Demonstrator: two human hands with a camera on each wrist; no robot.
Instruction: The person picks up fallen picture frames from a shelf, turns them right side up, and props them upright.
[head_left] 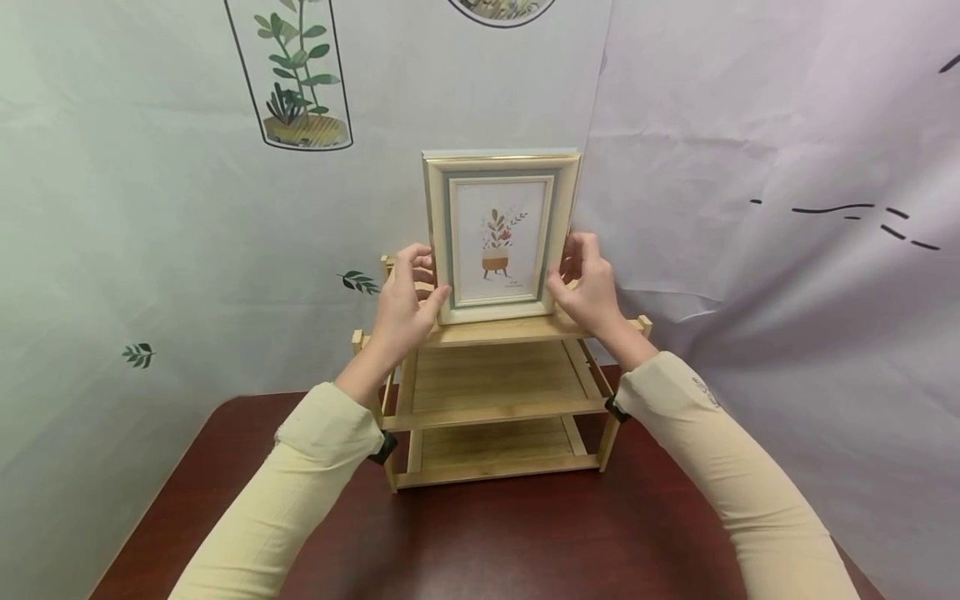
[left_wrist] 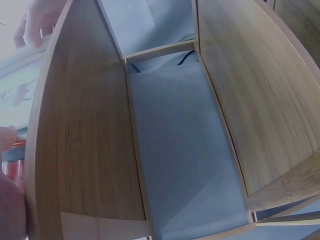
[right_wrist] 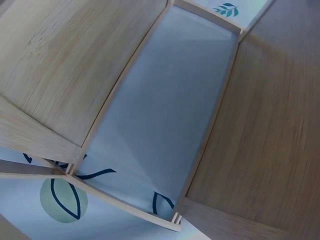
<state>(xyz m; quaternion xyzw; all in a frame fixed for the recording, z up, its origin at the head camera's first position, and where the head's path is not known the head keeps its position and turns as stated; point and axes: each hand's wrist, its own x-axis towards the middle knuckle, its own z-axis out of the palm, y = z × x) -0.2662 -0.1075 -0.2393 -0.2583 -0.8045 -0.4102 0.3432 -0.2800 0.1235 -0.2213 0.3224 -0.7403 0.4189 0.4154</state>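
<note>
A cream picture frame (head_left: pixel 499 312) with a gold edge stands upright on the top board of a wooden shelf rack (head_left: pixel 495 412). Inside it is a print of a potted plant with leaves and a red flower. My left hand (head_left: pixel 405 300) holds the frame's left side low down, thumb at the front. On the opposite side my right hand (head_left: pixel 591 287) grips the lower right edge, thumb in front and fingers bent behind. In the left wrist view, part of my left hand (left_wrist: pixel 10 205) shows beside the top board (left_wrist: pixel 95 125); the right wrist view shows only the rack's boards (right_wrist: pixel 260 130).
The rack has two lower boards below the top one and stands on a dark red table (head_left: pixel 480 542). Close behind it hangs a pale cloth backdrop (head_left: pixel 675 167) with printed plants, creased at the right.
</note>
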